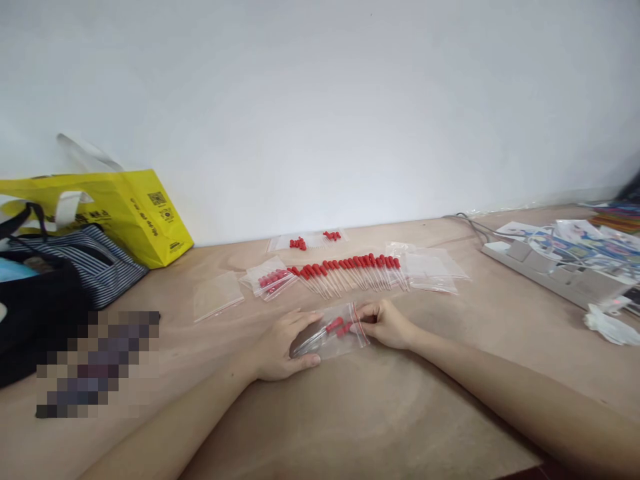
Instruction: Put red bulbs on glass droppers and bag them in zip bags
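Note:
A clear zip bag (327, 339) lies on the table in front of me, with red-topped droppers (334, 325) inside it. My left hand (290, 343) rests at the bag's left end, thumb and fingers spread around it. At the bag's open-looking right edge, my right hand (383, 323) has its fingers closed on the bag, near a red top. Just beyond is a slanted row of several red-topped droppers (350, 267). A filled zip bag (273, 279) sits left of that row, and flat clear bags (435, 268) are stacked to its right.
Two filled bags (310, 241) lie near the wall, and a flat bag (217, 297) at left. A yellow bag (125, 213), striped pouch (113, 263) and blurred object (95, 367) are at left. A power strip (560, 277), papers (590, 240) and crumpled white item (611, 325) are at right.

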Motion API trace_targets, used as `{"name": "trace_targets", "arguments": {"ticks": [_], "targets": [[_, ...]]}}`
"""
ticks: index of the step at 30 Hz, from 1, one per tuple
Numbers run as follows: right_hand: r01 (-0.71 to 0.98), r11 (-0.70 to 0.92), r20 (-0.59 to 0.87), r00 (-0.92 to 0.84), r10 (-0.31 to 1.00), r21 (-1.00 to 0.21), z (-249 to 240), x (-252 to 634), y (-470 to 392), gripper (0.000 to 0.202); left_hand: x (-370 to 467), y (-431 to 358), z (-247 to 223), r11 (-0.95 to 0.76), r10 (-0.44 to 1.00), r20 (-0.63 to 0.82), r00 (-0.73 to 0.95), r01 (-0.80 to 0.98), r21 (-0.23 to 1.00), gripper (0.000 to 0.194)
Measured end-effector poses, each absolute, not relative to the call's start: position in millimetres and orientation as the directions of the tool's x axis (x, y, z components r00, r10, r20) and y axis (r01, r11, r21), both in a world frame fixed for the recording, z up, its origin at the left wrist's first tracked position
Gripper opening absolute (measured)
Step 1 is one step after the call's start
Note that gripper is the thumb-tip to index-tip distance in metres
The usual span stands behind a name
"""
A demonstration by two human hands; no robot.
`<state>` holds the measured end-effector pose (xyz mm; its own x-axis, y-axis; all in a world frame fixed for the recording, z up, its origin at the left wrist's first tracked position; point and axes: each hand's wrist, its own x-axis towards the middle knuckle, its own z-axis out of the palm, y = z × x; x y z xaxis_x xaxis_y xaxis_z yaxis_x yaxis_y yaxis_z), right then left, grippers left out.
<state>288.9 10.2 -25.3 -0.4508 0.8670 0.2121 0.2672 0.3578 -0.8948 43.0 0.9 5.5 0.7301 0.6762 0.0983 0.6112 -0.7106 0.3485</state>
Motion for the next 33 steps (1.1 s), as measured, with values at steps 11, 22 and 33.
{"name": "trace_targets", "arguments": {"ticks": [11,22,33], "targets": [[0.254,0.216,0.071,-0.48,0.874,-0.943,-29.4,281.7,25.9,0.028,42.9,3.9,1.9,-0.738,0.649,0.121,0.751,0.584,0.338,0.062],[0.679,0.18,0.152,-0.102,0.983,-0.712,4.6,261.9,107.5,0.012,40.8,1.5,3.7,-0.733,0.645,0.125,0.754,0.563,0.38,0.056],[0.815,0.029,0.061,0.008,0.998,-0.579,3.0,199.6,123.9,0.03,41.1,2.1,4.1,-0.741,0.636,0.137,0.76,0.55,0.387,0.053]]}}
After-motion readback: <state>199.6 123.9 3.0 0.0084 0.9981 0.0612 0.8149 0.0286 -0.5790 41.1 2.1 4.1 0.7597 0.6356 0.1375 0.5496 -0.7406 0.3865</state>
